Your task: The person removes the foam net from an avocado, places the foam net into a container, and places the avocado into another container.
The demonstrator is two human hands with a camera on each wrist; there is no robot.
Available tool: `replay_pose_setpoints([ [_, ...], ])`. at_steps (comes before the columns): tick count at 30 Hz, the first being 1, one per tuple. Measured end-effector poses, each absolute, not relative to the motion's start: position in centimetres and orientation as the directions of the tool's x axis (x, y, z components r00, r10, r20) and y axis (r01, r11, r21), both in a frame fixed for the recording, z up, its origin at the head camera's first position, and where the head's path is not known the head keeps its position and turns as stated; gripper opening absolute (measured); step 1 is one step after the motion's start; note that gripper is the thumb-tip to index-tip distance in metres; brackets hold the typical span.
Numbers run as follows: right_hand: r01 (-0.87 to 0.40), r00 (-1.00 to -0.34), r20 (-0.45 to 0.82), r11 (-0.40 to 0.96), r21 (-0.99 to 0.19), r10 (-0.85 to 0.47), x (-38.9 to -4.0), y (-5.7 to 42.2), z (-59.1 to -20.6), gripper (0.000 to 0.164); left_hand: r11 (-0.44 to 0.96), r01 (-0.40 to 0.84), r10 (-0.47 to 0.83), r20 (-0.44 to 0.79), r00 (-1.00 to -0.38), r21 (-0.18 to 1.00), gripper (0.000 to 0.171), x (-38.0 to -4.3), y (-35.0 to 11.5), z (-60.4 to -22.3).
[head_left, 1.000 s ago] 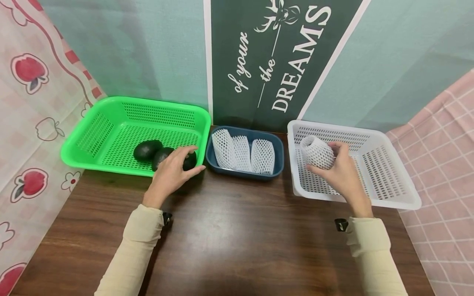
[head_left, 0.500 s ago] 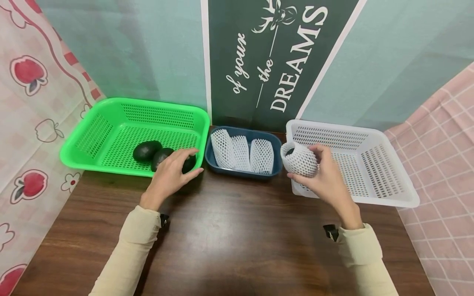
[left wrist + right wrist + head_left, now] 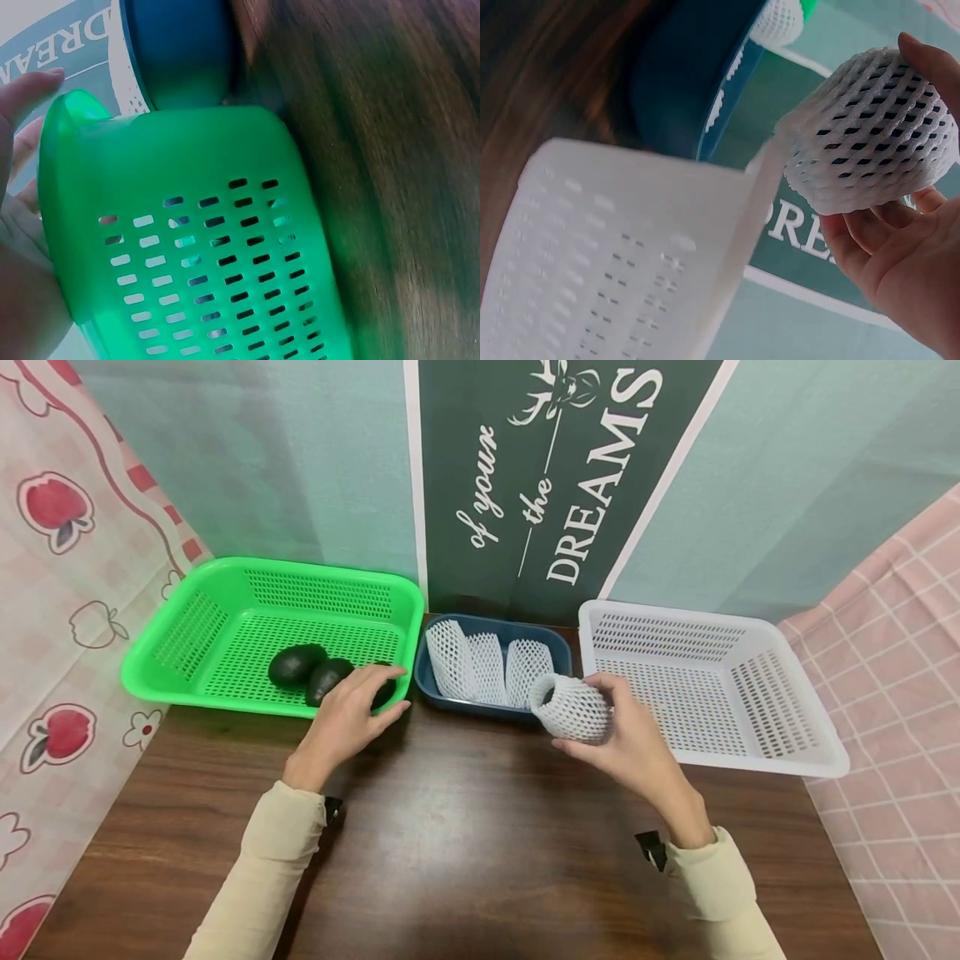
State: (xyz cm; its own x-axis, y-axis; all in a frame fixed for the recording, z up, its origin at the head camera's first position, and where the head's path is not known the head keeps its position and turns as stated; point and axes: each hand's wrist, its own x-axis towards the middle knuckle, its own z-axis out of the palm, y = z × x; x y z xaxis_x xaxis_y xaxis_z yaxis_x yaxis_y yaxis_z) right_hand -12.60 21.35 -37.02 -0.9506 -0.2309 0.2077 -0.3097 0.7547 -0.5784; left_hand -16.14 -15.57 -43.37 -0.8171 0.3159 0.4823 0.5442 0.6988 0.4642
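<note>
My right hand [image 3: 637,739] grips a dark fruit in a white foam net sleeve [image 3: 573,710], thumb on one side and fingers on the other. It is held up, with the sleeve's open end facing left. In the right wrist view dark gaps show through the mesh of the foam net [image 3: 877,135]. My left hand [image 3: 345,722] hangs over the front right corner of the green basket [image 3: 172,672], fingers loosely bent above a dark avocado [image 3: 385,692] that they partly hide. Two more avocados, one [image 3: 297,666] and another [image 3: 328,680], lie beside it in the basket.
Between the baskets stands a dark blue tray [image 3: 495,713] with foam net sleeves [image 3: 489,668] in it. A white basket [image 3: 757,693] is at the right. All stand on a brown wooden table [image 3: 465,843] against a curtain [image 3: 315,460] with printed lettering.
My right hand has carried the sleeved fruit left, out from over the white basket to the front right of the blue tray. My left hand has stayed nearly still.
</note>
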Motion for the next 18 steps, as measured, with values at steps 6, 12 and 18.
replay_pose_setpoints([
  [6,-0.328,-0.942,0.144,0.753,-0.571,-0.301,-11.8,20.0,-37.6,0.088,0.683,0.561,0.326,0.492,-0.807,0.468,0.041,-15.9,-15.3,-43.4],
  [12,-0.345,-0.930,0.100,0.745,-0.572,-0.354,-11.1,18.6,-38.9,0.087,0.673,0.557,0.329,0.478,-0.814,0.486,0.039,-15.5,-14.9,-43.1],
  [18,-0.360,-0.917,0.070,0.741,-0.566,-0.392,-10.9,18.0,-41.2,0.085,0.656,0.582,0.350,0.489,-0.799,0.480,0.037,-15.2,-14.5,-42.9],
])
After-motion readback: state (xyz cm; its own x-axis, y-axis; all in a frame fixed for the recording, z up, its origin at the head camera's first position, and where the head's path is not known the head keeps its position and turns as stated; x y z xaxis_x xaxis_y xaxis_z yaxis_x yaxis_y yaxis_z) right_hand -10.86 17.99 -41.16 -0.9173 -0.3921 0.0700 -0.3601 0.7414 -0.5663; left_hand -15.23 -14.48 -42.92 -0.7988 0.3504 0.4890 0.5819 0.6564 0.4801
